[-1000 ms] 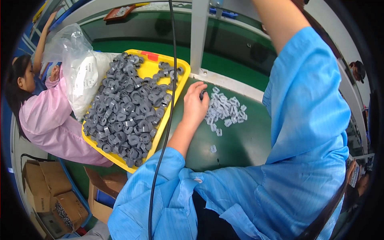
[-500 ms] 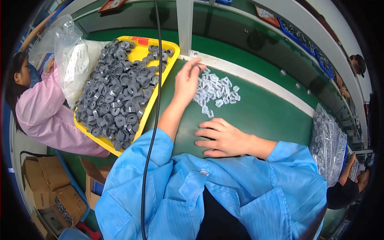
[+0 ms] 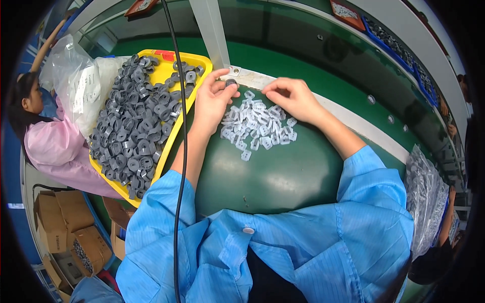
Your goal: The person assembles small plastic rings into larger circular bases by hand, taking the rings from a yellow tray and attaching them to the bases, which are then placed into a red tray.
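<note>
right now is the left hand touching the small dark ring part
Touching. The head view shows the left hand pinching the dark ring part between thumb and fingertips.

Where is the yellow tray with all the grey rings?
In the head view, the yellow tray sits on the green table, just left of the left hand.

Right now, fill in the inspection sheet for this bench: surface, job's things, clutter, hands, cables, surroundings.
Surface: green bench top, with a pale metal strip along its far edge.
Job's things: small dark grey ring pinched in the left hand; pile of small white plastic clips between the hands; yellow tray heaped with grey ring parts.
Clutter: clear plastic bags left of the tray; bag of grey parts at right.
Hands: left holds the ring; right hand rests fingertips at the pile's far edge.
Cables: black cable hanging across the tray.
Surroundings: person in pink at left; cardboard boxes below.
</note>
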Motion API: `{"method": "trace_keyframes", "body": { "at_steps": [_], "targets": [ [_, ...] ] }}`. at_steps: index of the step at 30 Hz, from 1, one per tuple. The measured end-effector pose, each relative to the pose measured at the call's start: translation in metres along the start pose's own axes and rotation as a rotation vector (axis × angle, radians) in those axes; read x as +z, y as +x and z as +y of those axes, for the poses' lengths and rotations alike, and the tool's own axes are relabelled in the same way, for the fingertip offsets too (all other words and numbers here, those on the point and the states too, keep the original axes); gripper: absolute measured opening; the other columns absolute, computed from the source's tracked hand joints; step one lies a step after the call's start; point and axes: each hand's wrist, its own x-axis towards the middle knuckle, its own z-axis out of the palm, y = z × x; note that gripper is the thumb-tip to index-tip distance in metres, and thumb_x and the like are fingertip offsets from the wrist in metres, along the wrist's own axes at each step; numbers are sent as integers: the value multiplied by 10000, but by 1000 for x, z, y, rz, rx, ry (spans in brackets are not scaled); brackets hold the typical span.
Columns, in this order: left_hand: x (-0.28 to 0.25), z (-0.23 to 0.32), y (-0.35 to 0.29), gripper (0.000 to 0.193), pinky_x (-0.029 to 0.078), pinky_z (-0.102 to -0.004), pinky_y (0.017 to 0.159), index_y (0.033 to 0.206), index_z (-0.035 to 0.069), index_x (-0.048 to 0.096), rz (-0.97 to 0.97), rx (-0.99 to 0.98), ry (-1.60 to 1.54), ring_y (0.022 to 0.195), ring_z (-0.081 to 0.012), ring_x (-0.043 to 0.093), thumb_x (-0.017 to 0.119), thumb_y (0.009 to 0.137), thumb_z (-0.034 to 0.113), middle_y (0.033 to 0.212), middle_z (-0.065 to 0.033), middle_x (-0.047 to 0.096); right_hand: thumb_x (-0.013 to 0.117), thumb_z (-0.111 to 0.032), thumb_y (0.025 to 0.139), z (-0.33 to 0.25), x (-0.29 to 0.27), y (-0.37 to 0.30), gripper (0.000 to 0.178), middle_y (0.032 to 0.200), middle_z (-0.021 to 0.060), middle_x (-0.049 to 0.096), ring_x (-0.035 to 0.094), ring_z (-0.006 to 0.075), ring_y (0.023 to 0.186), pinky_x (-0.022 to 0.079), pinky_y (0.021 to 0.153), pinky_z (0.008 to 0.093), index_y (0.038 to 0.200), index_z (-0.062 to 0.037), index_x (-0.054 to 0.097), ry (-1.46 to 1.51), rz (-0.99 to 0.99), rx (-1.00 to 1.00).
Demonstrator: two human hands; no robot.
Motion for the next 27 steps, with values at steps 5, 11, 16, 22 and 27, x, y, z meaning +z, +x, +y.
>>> {"method": "trace_keyframes", "body": {
  "at_steps": [5, 11, 16, 22, 27],
  "targets": [
    [-5, 2, 23, 277, 470, -203, 637, 1104, 4, 576, -25, -101, -151, 731, -114, 629, 652, 846, 70, 883, -75, 645, 653, -130, 823, 4, 5, 47, 198, 888, 90, 615, 613, 207, 814, 494, 736, 308, 981, -14, 677, -93, -247, -137],
    [-3, -6, 12, 326, 468, -178, 692, 1129, -16, 568, -48, 9, 63, 816, -61, 571, 673, 821, 1, 938, -28, 616, 692, -142, 743, -2, 11, 42, 176, 868, 109, 622, 596, 270, 912, 488, 795, 365, 867, -21, 661, -211, -246, -270],
    [8, -4, 4, 363, 482, -180, 645, 1080, -17, 543, -29, 136, 72, 723, -46, 572, 718, 762, -20, 855, -37, 619, 588, -11, 765, -10, 0, 42, 68, 642, -39, 515, 490, 39, 591, 417, 574, 195, 830, -25, 575, 337, -195, 135],
    [15, -4, 2, 312, 500, -200, 644, 1005, -14, 540, 4, 237, 104, 735, -69, 598, 723, 753, -22, 864, -61, 647, 689, -109, 828, -30, 7, 38, 183, 775, 64, 668, 601, 87, 623, 492, 580, 193, 945, 31, 667, 672, -152, 280],
    [20, -4, -2, 300, 507, -208, 612, 972, -15, 542, 73, 328, 238, 703, -73, 607, 727, 737, -11, 903, -80, 641, 707, -136, 810, -29, 10, 33, 184, 782, 96, 683, 618, 96, 634, 502, 589, 227, 895, 27, 690, 410, -73, 206]
  ]
}}
